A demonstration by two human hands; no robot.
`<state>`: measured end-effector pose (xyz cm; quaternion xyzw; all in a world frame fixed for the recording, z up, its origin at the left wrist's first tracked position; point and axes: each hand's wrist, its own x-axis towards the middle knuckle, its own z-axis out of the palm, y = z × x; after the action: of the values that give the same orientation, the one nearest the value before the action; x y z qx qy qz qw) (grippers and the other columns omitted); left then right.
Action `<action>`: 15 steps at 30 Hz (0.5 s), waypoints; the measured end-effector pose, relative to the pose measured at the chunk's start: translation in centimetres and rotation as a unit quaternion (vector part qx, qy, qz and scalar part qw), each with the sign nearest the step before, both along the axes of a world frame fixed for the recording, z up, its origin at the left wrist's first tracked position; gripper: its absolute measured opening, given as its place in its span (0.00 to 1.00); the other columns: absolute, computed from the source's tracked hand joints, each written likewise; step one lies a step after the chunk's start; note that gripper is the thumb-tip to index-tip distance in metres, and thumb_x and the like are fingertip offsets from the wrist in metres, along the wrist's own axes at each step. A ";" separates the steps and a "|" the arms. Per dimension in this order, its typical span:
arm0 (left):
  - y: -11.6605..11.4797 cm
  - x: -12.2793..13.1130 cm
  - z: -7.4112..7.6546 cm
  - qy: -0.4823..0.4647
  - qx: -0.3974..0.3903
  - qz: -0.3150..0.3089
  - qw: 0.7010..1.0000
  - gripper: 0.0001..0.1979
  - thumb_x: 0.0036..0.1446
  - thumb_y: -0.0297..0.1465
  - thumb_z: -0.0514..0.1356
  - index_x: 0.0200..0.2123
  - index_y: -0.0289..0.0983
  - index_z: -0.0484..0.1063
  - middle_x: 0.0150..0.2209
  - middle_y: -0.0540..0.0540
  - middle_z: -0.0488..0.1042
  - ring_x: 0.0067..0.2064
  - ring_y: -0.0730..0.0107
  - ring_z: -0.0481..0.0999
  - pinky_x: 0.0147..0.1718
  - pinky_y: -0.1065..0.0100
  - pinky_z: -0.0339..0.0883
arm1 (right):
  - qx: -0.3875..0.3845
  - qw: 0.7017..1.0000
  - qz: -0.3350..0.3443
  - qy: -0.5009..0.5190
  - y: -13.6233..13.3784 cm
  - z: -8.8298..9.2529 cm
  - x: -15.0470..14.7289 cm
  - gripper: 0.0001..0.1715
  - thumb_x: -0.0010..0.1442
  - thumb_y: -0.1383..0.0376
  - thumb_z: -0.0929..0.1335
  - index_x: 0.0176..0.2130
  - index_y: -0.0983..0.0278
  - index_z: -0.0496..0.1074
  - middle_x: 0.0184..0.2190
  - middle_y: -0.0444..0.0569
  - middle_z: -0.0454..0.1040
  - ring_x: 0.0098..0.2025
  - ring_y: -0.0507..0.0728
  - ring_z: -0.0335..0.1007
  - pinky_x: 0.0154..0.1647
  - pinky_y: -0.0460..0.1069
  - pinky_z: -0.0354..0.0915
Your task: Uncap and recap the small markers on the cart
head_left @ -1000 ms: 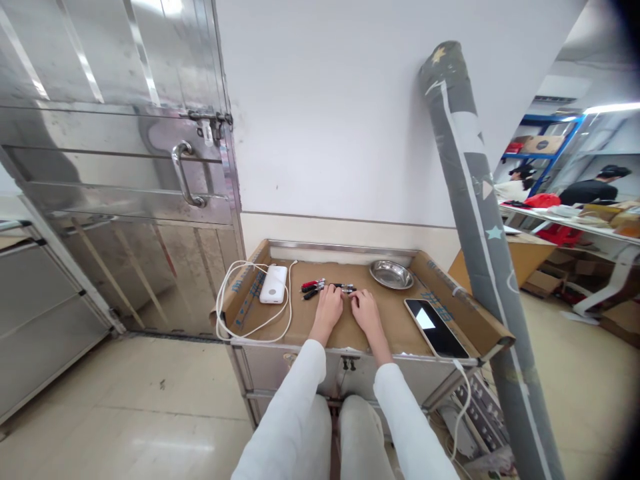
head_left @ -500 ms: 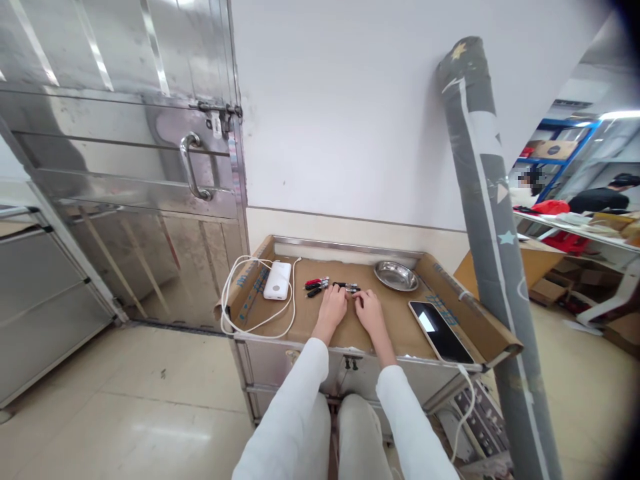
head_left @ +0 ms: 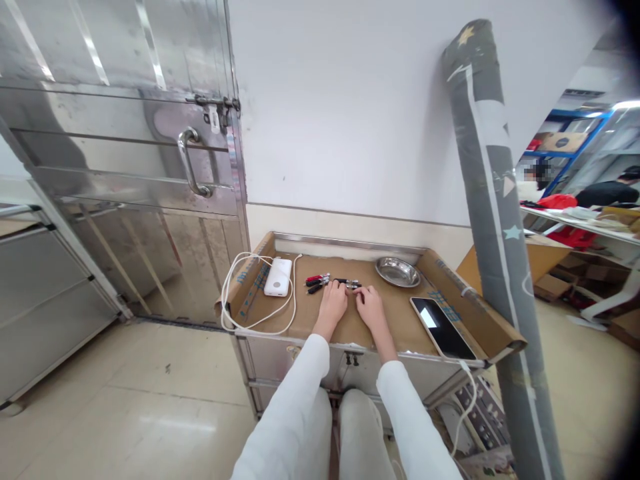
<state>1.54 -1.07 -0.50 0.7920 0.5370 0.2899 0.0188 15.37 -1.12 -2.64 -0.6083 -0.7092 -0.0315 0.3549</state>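
Several pens (head_left: 316,280) lie at left hand (head_left: 333,304) and right hand (head_left: 371,308); whether fingers (head_left: 335,287) pinch any, I cannot tell.

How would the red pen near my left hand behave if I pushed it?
The red pen looks slim and roundish, so it would probably roll easily. Pushed toward you, it might bump the black pens lying close beside it.

tabletop (head_left: 309,315): power bank (head_left: 277,279) left | pens (head_left: 317,283) middle | bowl (head_left: 399,273) right-rear | phone (head_left: 443,328) right-front
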 end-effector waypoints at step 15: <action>-0.1 0.0 0.1 0.022 -0.013 0.018 1.000 0.09 0.62 0.25 0.48 0.39 0.35 0.68 0.43 0.41 0.69 0.46 0.61 0.67 0.48 0.62 0.60 | -0.012 1.000 0.006 0.008 0.1 0.0 0.1 0.15 0.59 0.70 0.59 0.37 0.64 0.73 0.35 0.51 0.69 0.39 0.56 0.65 0.44 0.49 0.58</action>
<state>1.50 -1.17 -0.36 0.7882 0.5550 0.2656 0.0119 15.49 -1.06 -2.60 -0.6082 -0.7106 -0.0164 0.3532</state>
